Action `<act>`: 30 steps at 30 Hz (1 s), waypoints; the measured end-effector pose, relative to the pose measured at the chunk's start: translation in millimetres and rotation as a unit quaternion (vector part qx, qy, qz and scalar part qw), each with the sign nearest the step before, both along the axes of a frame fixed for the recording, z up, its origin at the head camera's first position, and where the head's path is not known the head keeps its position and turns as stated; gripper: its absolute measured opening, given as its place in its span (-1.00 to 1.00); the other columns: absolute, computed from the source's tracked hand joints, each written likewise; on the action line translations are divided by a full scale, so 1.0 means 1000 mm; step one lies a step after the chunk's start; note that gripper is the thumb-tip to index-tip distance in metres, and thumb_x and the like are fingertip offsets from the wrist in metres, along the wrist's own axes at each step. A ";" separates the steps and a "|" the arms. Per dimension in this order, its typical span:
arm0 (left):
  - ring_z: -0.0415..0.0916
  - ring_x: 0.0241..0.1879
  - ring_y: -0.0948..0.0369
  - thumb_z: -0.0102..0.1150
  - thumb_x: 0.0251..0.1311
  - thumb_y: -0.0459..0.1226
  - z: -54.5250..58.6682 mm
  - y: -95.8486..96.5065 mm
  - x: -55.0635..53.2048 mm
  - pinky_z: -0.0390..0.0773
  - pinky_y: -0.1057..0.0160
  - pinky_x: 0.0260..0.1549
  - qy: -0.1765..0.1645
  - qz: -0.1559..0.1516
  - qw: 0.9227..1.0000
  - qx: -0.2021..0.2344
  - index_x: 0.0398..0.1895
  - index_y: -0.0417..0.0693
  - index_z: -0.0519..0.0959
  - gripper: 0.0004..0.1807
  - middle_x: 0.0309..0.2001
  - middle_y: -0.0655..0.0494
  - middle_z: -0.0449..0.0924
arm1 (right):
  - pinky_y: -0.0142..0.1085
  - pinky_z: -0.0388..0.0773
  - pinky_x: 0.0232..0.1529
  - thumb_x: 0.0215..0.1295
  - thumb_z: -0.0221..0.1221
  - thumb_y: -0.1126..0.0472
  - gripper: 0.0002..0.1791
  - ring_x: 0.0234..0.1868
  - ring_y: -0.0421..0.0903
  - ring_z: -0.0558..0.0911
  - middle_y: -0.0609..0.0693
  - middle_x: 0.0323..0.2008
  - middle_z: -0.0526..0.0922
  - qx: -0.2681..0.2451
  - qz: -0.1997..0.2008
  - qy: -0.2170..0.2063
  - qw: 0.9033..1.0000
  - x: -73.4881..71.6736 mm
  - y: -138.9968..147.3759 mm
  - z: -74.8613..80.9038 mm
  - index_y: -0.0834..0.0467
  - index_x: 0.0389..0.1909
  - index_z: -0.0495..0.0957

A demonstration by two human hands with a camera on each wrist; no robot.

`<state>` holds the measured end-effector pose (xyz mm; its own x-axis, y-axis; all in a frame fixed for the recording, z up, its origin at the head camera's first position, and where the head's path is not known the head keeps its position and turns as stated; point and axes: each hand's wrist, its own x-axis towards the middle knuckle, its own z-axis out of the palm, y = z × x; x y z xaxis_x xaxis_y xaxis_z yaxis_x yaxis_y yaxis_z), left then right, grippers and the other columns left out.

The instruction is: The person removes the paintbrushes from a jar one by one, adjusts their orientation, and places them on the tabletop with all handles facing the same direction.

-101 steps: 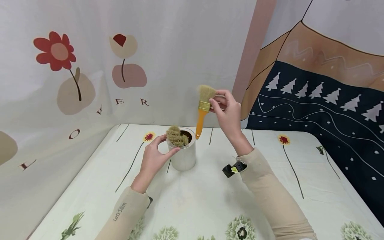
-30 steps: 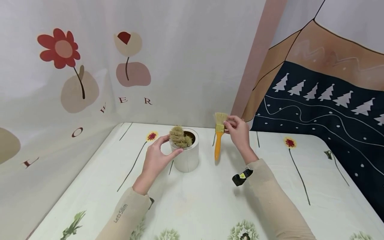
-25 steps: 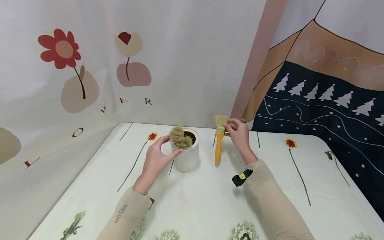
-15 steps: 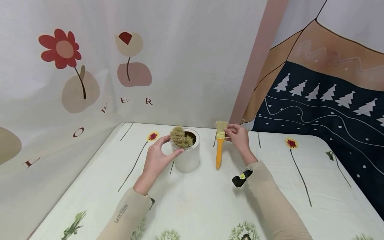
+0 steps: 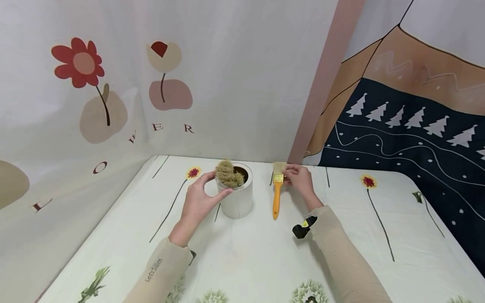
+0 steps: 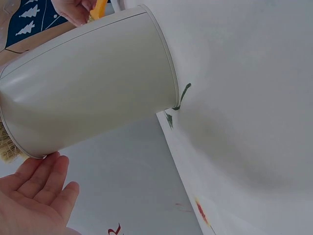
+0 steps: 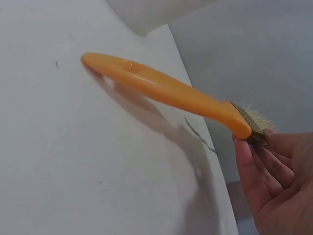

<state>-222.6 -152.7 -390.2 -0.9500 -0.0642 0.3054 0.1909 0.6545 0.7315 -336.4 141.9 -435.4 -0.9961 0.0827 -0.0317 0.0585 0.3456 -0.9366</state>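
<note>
Brush (image 5: 277,198): beside the white pot (image 5: 237,205), on the person's right of it and apart from it. Bristles (image 5: 279,167) point toward the far edge of the surface (image 5: 242,261), handle (image 7: 161,90) toward the person.

Right hand (image 5: 302,181): pinches the brush at the metal band (image 5: 278,178). In the right wrist view the shadow meets the handle at its tip and spreads away toward the band, so the brush sits tilted, bristle end raised. Whether the tip actually bears on the surface: cannot tell.

Left hand (image 5: 197,202): holds the pot near its rim, thumb on the near side, fingers (image 6: 61,169) round the other. Pot is upright; a shaggy tan clump (image 5: 227,173) leans at the rim on that hand's side, over dark fill (image 5: 241,172).

Step in hand, judged: laying the brush flat beside the pot. To do it well: use the handle tip as a pivot, ease the band down level, and let go only once the full length is supported, so the bristles don't drop or splay. Keep the gap to the pot. Left hold should stay light; pressing inward could shift the clump or tip the pot.
</note>
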 end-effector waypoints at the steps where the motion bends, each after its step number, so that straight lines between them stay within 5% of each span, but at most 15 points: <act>1: 0.44 0.34 -0.04 0.51 -0.03 0.07 0.000 0.000 0.000 0.37 -0.10 0.36 0.001 0.000 1.000 0.000 0.34 -0.08 0.45 -0.14 0.27 -0.09 0.57 | -0.42 0.71 -0.30 0.42 0.17 0.25 -0.66 -0.42 -0.35 0.65 0.32 0.02 0.69 -0.002 0.001 -0.002 1.000 -0.001 0.000 -0.001 0.34 0.12 0.56; 12: 0.45 0.32 -0.05 0.52 -0.03 0.05 0.001 0.001 0.000 0.37 -0.11 0.36 0.007 0.000 1.000 0.001 0.32 -0.09 0.46 -0.16 0.25 -0.10 0.58 | -0.52 0.63 -0.38 0.43 0.16 0.25 -0.63 -0.41 -0.35 0.64 0.30 0.06 0.68 0.008 0.003 -0.038 0.999 -0.003 -0.003 -0.013 0.33 0.18 0.53; 30: 0.45 0.33 -0.04 0.52 -0.04 0.06 0.000 0.000 0.001 0.37 -0.11 0.36 0.005 0.001 1.000 0.001 0.33 -0.07 0.46 -0.15 0.26 -0.08 0.57 | -0.51 0.66 -0.29 0.42 0.17 0.25 -0.65 -0.24 -0.21 0.71 0.27 0.03 0.70 0.021 0.010 -0.027 0.999 0.001 -0.003 -0.018 0.25 0.17 0.56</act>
<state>-221.5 -152.4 -390.4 -0.9466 -0.0664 0.3155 0.1976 0.6539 0.7303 -335.8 139.2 -453.7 -0.9944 0.0654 -0.0826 0.1015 0.3856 -0.9171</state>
